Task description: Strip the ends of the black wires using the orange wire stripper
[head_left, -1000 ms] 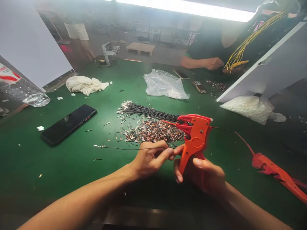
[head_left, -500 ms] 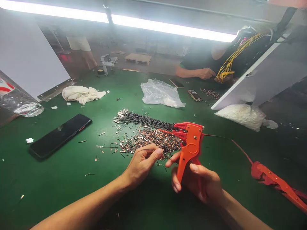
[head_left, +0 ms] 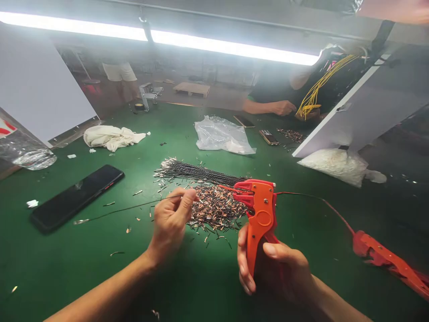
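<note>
My left hand (head_left: pixel 172 221) is closed in a pinch on a thin black wire (head_left: pixel 120 210), which trails to the left over the table and has a pale tip. In my right hand (head_left: pixel 284 264) is an orange-red wire stripper (head_left: pixel 263 210), held upright by its handles with the jaws facing left. Its jaws are apart from the wire in my left hand. Behind them lies a bundle of black wires (head_left: pixel 197 172) with pale ends at the left; the jaws cover part of its right end. Between my hands spreads a heap of cut wire scraps (head_left: pixel 217 210).
A black phone (head_left: pixel 78 197) lies at left, near a white cloth (head_left: pixel 114 136). A clear plastic bag (head_left: pixel 223 134) is behind the bundle. A second orange tool (head_left: pixel 385 257) lies at right, below a bag of white bits (head_left: pixel 335 165). Across the table, a person's hand (head_left: pixel 283 108) is near yellow wires (head_left: pixel 311 96).
My left hand has moved left, away from the wire stripper, drawing the black wire along. My right hand's index finger has curled in beside the handle. The view has shifted slightly.
</note>
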{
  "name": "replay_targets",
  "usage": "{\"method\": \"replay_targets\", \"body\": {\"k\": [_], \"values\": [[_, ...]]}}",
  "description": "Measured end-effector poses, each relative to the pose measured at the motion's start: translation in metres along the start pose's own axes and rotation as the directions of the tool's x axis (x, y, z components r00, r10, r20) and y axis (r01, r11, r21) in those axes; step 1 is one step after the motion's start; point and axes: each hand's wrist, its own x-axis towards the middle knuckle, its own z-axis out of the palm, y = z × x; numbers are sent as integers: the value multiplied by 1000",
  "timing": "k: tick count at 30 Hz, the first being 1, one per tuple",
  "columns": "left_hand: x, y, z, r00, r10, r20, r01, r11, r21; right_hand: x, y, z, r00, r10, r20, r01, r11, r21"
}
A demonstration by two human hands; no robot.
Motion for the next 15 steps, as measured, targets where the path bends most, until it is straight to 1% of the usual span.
{"method": "replay_targets", "body": {"k": [2,5,9,11,15], "values": [[4,4,-4,997,31,-66,-33,999,-27,-2,4,-1,999,26,18,-27,1000,13],[4,9,-5,992,63,-110,-69,996,-53,-3,11,-2,997,64,47,-65,998,21],[-2,12,-2,992,80,-102,-87,994,-69,-4,18,-3,995,74,67,-79,994,76],[-5,12,-1,993,84,-82,-90,993,-74,-5,20,-3,995,77,61,-83,991,104],[-10,13,0,995,92,-46,-95,992,-80,-7,22,-4,992,86,97,-101,982,159]]}}
